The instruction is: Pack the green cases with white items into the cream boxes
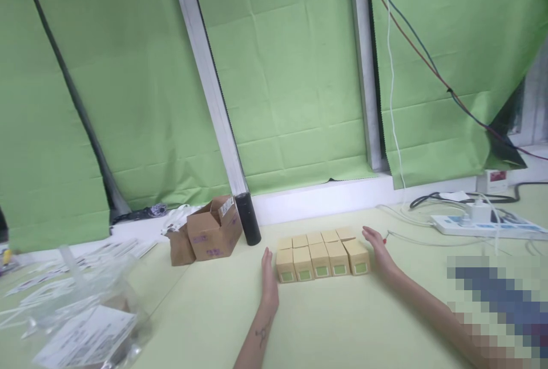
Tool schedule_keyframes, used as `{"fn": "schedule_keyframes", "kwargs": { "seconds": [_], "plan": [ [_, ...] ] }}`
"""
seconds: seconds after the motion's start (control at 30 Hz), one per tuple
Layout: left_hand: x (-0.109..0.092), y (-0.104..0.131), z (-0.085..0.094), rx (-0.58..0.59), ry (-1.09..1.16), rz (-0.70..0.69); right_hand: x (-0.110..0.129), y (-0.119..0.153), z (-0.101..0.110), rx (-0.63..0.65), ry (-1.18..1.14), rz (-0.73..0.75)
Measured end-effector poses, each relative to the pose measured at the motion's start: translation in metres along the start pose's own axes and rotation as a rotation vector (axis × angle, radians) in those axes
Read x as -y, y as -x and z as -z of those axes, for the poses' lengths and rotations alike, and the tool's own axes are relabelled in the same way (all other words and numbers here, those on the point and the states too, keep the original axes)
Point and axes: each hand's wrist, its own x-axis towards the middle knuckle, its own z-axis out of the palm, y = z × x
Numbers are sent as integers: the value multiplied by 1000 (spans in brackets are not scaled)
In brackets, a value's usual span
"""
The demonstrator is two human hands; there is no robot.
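Note:
Several small tan boxes (320, 257) stand close together in two rows on the table, with green label patches on their front faces. The front box at the right end sits slightly askew from its neighbours. My left hand (269, 283) is upright along the left end of the rows, fingers stretched out and palm toward the boxes. On the opposite end, my right hand (380, 250) is held beside the rightmost boxes, its fingers also extended. Whether either palm touches the cardboard, I cannot tell.
Behind to the left are an opened brown carton (214, 237), a brown paper bag (180, 246) and a black cylinder (248, 219). Clear plastic packaging (89, 323) lies at the front left. A power strip (445, 224) with cables is at the right.

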Motion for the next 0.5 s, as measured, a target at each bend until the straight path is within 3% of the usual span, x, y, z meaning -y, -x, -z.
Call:
{"fn": "schedule_keyframes", "kwargs": {
  "seconds": [0.1, 0.2, 0.33, 0.43, 0.5],
  "plan": [
    [-4, 19, -1, -90, -121, -166, 6, 16, 14, 52, 170, 146],
    [-1, 45, -9, -34, -276, -325, 16, 33, 25, 166, 309, 256],
    [16, 81, -23, 194, -595, -492, 45, 57, 36, 292, 416, 284],
    [24, 97, -32, 421, -605, -429, 80, 84, 31, 489, 450, 306],
    [19, 101, -34, 533, -625, -355, 97, 103, 20, 582, 392, 305]
  ]
}}
